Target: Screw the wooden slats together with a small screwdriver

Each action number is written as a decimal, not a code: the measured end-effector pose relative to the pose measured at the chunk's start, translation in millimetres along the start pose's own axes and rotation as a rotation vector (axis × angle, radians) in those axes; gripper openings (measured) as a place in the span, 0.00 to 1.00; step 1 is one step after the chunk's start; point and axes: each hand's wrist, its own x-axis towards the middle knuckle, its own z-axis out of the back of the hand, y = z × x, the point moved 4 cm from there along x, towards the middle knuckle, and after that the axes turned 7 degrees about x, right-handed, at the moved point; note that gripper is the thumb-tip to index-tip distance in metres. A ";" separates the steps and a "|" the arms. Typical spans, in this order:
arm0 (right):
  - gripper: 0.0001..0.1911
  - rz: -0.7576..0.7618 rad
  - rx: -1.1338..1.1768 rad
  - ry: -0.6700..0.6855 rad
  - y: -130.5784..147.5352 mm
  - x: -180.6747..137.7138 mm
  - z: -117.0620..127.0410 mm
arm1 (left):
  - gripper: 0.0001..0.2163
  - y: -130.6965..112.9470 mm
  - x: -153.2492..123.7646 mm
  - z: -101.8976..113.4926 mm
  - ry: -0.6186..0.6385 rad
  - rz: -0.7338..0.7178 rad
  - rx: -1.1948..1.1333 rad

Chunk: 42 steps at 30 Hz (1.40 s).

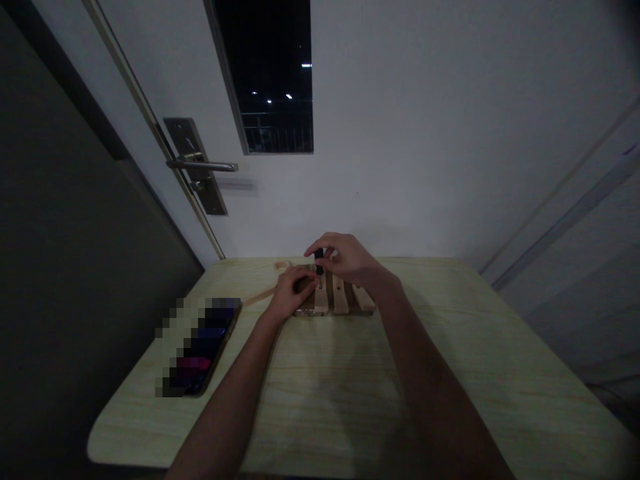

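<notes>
A small wooden slatted piece (340, 301) lies on the far middle of a pale wood-grain table (350, 387). My right hand (345, 259) hovers over its left part, fingers pinched round a small dark tool (319, 257) that stands upright with its tip on a slat. My left hand (291, 291) rests at the left end of the slatted piece, fingers curled against it, holding it in place.
A phone (203, 347) with a lit screen lies near the table's left edge. A thin tan strip (260, 293) lies left of the slats. Behind the table are a white door with a metal handle (203, 165), a dark window (273, 73), and a wall.
</notes>
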 end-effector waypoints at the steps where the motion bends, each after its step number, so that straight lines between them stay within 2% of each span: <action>1: 0.16 -0.002 -0.002 0.006 0.4 -0.5 0.2 | 0.07 -0.2 0.0 0.1 0.003 0.001 0.001; 7: 0.20 0.003 0.048 0.023 0.0 -2.6 0.0 | 0.07 0.2 -0.4 -0.2 -0.004 -0.003 0.020; 10: 0.17 -0.001 0.063 0.019 -0.4 -1.6 0.7 | 0.07 -0.7 -0.1 0.1 -0.014 -0.017 0.016; 15: 0.08 0.031 -0.052 0.000 1.9 1.0 3.5 | 0.07 -0.4 0.6 0.1 -0.009 0.011 0.013; 26: 0.12 -0.034 -0.081 0.019 -0.1 0.2 -1.0 | 0.07 2.5 -0.6 -0.7 -0.012 -0.016 0.018; 30: 0.15 -0.001 -0.049 0.030 1.4 -0.1 -1.2 | 0.07 0.5 -0.2 0.0 -0.005 -0.006 0.008; 36: 0.05 -0.009 -0.104 0.000 1.9 4.7 -4.4 | 0.07 -1.2 -0.1 0.7 -0.011 -0.011 0.022; 42: 0.07 -0.055 -0.185 -0.056 0.4 6.5 -9.0 | 0.06 -0.1 0.1 0.4 -0.014 -0.015 0.036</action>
